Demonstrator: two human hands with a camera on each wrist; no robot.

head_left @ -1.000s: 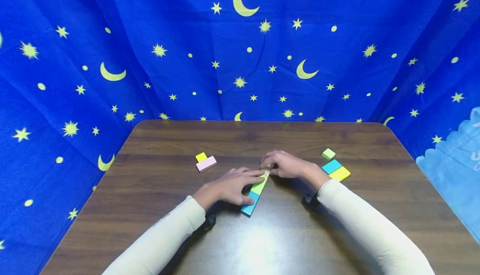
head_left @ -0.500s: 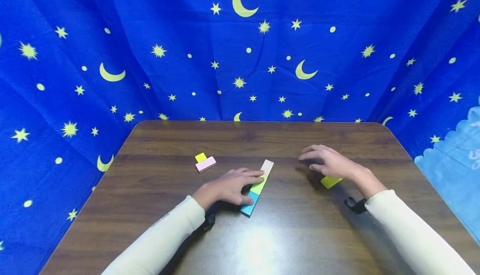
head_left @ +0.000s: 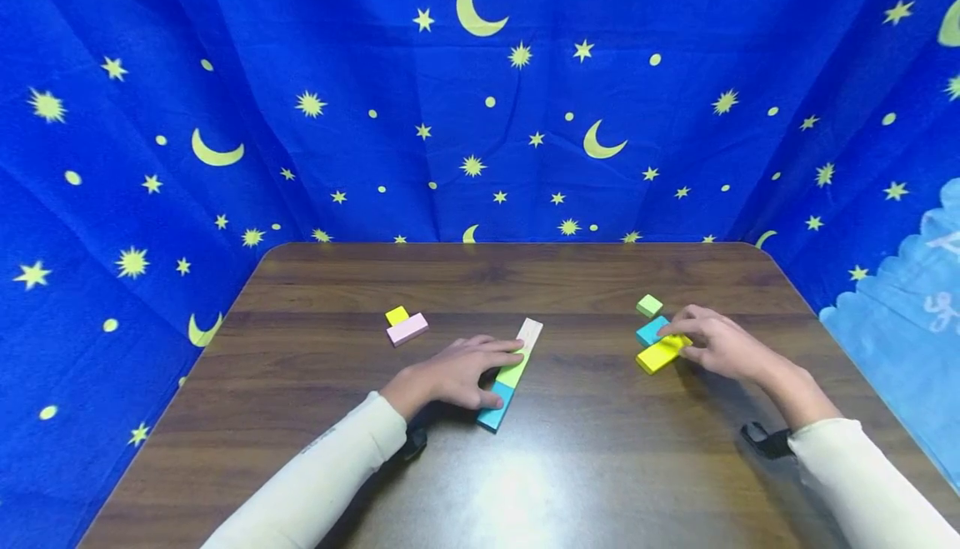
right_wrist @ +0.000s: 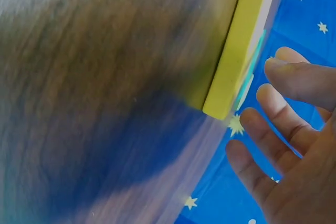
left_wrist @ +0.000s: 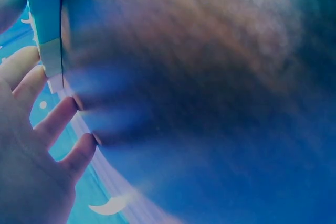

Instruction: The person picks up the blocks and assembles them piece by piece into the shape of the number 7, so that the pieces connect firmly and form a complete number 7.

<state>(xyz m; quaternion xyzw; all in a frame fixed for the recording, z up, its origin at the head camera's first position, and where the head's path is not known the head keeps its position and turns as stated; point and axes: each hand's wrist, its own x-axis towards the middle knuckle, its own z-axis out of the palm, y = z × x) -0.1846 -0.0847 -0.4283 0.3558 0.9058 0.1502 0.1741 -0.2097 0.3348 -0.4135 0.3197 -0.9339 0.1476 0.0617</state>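
Note:
In the head view, a blue block (head_left: 495, 409), a lime-green block (head_left: 512, 368) and a pale wooden block (head_left: 529, 332) lie end to end in a slanting row. My left hand (head_left: 457, 374) rests spread on the row, thumb at the blue block and fingertips over the green one; the left wrist view shows its fingers extended beside the blocks. Over the right-hand group, my right hand (head_left: 723, 349) has its fingertips at the right end of a yellow block (head_left: 660, 355). The right wrist view shows thumb and fingers spread beside that block, apart from it.
A second blue block (head_left: 651, 331) lies against the yellow one, with a small light-green block (head_left: 649, 305) behind. To the left, a pink block (head_left: 408, 330) touches a small yellow block (head_left: 397, 316). A blue star-patterned curtain (head_left: 375, 49) hangs behind the brown table (head_left: 337, 282).
My right hand has left the pale wooden block at the row's far end and moved right to the yellow block. My left hand has stayed on the row.

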